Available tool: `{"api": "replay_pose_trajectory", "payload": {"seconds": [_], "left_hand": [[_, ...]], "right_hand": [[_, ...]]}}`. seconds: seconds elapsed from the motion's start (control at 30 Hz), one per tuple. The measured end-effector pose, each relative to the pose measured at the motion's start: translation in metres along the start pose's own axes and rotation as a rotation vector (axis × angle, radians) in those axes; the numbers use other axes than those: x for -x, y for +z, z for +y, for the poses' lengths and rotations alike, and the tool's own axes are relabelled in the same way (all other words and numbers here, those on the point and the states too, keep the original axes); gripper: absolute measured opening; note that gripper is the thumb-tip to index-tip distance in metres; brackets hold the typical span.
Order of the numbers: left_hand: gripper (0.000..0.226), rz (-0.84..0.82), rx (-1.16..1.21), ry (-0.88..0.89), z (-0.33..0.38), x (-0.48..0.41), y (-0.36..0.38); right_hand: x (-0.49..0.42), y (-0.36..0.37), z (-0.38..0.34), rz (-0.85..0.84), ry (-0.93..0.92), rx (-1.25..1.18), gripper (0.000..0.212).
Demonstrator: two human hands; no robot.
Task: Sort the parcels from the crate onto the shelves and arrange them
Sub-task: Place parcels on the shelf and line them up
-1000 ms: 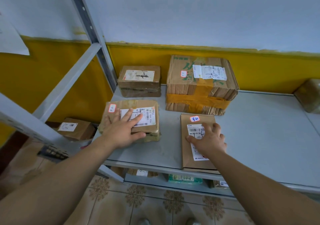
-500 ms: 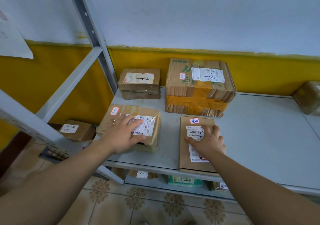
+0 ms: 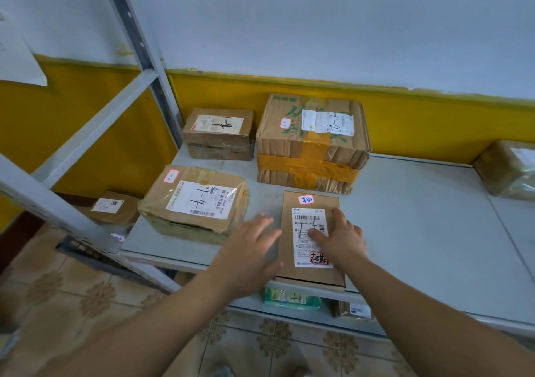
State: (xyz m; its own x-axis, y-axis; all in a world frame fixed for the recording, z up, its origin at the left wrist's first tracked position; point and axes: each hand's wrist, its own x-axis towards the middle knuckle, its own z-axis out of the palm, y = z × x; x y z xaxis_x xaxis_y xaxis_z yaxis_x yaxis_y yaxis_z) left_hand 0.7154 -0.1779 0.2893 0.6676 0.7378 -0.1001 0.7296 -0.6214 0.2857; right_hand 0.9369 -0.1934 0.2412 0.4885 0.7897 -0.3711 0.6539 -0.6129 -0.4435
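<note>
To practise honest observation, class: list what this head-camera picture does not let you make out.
Head view throughout.
Wrapped parcel at far right: cut off by the frame edge.
Green packet below: mostly hidden by the shelf.
Label on the flat parcel: partly covered by the right hand.
Left hand: motion-blurred; contact with the flat parcel unclear.

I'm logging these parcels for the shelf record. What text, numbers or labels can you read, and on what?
"A61-8001-05-760", digits uncertain: under the barcode on the label of the flat parcel.
Red stamp, same label: two Chinese characters, too blurred.
Red-edged sticker above it: blue handwriting, unreadable.
Labels on the wrapped parcel, small box and large taped box: marker strokes and fine print, too small to read.
</note>
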Motion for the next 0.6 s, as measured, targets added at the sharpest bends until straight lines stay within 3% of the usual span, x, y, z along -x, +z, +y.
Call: {"api": "replay_pose_trajectory", "payload": {"seconds": [0.17, 0.27, 0.37, 0.43, 0.6], "left_hand": [[0.058, -0.163, 0.484, -0.474, 0.035, -0.006, 0.041], [0.049, -0.172, 0.612, -0.595, 0.043, -0.015, 0.051], [0.04, -0.11, 0.85, -0.633, 0.055, -0.016, 0.045], [0.047, -0.051, 0.976, -0.612, 0.065, -0.015, 0.035], [0.064, 0.026, 1.021, -0.371, 0.096, -0.016, 0.001]], "right_hand": [[0.005, -0.004, 0.009, -0.043, -0.054, -0.104, 0.075], [0.012, -0.003, 0.016, -0.072, -0.061, -0.225, 0.074], [0.02, -0.012, 0.021, -0.055, -0.052, -0.409, 0.073], [0.026, -0.024, 0.022, -0.002, -0.062, -0.485, 0.072], [0.055, -0.064, 0.034, 0.184, -0.078, -0.581, 0.067]]}}
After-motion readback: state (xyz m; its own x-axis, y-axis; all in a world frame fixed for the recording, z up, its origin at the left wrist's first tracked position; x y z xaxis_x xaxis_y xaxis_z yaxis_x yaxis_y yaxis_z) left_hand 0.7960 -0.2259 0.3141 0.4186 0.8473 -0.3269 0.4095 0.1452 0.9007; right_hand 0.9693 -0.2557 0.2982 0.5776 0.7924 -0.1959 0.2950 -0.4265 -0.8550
